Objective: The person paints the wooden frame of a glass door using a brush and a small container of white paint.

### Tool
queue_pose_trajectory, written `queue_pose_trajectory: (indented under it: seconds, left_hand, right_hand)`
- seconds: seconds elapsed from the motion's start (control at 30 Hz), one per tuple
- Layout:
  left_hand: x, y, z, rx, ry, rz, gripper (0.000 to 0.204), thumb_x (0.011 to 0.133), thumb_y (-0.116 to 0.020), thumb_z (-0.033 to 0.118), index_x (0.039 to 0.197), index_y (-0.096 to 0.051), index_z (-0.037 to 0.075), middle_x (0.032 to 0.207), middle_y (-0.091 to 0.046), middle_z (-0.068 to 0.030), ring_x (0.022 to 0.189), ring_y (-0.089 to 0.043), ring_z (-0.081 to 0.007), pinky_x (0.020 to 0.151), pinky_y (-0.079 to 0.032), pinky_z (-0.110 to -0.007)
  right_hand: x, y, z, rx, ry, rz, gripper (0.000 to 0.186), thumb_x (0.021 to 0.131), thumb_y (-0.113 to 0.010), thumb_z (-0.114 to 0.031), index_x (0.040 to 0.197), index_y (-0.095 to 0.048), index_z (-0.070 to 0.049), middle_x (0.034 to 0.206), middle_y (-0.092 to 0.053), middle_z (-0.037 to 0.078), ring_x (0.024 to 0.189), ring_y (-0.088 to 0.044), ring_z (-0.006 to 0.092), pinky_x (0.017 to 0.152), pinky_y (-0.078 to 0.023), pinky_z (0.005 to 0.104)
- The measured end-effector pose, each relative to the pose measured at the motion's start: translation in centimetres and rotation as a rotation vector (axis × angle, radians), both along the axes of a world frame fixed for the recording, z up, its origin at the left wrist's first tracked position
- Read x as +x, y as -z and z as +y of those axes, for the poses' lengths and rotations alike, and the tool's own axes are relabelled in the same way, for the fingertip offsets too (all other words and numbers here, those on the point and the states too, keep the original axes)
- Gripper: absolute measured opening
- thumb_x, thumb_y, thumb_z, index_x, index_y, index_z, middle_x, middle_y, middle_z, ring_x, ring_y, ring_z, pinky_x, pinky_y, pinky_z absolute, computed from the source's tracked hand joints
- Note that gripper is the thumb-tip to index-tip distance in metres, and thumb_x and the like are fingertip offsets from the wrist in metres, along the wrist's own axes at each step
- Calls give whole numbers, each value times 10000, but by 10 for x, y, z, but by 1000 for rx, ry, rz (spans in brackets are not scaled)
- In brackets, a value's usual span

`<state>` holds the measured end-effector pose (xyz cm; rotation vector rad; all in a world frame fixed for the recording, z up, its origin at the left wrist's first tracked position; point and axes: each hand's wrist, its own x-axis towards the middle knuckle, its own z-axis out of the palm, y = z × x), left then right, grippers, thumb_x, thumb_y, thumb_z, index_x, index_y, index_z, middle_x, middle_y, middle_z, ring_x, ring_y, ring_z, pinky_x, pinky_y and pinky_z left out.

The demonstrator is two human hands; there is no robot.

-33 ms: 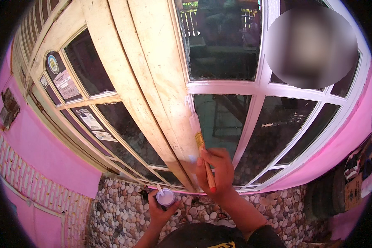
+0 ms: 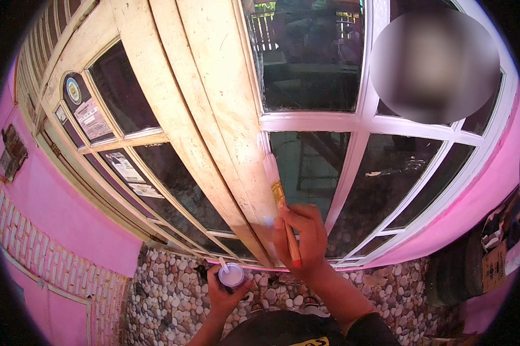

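Right hand [image 2: 301, 237] gripping orange-handled paintbrush [image 2: 283, 213], pale bristles, left hand [image 2: 225, 291] clasping small paint pot [image 2: 232, 275]

Bare forearms, dark yellow-printed shirt [image 2: 294, 331]

Worn wooden frame [image 2: 214, 115], glossy glass panes [image 2: 312, 57]

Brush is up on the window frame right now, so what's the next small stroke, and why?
Probably draw the paintbrush in the right hand down the frame edge: the pale wet streak ends near the bristles, and the wood below looks bare cream. The left hand holds the small paint cup ready for a reload.
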<state>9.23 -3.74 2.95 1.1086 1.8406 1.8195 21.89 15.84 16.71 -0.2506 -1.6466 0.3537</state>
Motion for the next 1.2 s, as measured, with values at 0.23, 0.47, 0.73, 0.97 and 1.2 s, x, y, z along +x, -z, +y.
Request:
queue_pose_trajectory:
  seconds: [0.23,0.47,0.73,0.97,1.2]
  left_hand:
    - [2,1,3,-10,0,4,743,705,-891,108,1251,-394,29,1106,-567,-100,995,-604,-171,886,-513,-322]
    - [-1,6,4,28,13,3,741,708,-886,90,1252,-387,26,1108,-567,-100,987,-609,-171,884,-520,-329]
    - [0,-2,6,-8,54,-31,690,729,-865,109,1226,-390,47,1167,-527,-118,1085,-573,-213,941,-492,-362]
    - [1,-9,8,-48,37,-49,699,735,-863,118,1237,-383,39,1136,-531,-111,1051,-580,-210,933,-493,-364]
    - [-6,11,10,-1,17,18,776,688,-905,120,1260,-387,40,1130,-552,-103,1010,-600,-180,889,-515,-329]
  right_hand:
    - [3,21,1,-26,6,-113,282,806,-703,25,1063,-586,26,937,-608,186,769,-620,332,649,-523,393]
    - [4,-8,3,55,1,-20,264,810,-697,20,1054,-595,21,944,-612,192,762,-623,335,642,-524,392]
    - [12,22,1,-48,2,-159,243,811,-703,16,1035,-607,16,919,-612,173,757,-627,309,627,-522,376]
    - [8,-1,6,41,18,-54,209,809,-705,16,998,-615,20,897,-607,161,737,-627,296,614,-522,377]
    - [19,17,-2,-94,2,-194,212,812,-714,1,998,-615,22,912,-615,174,744,-633,291,616,-529,381]
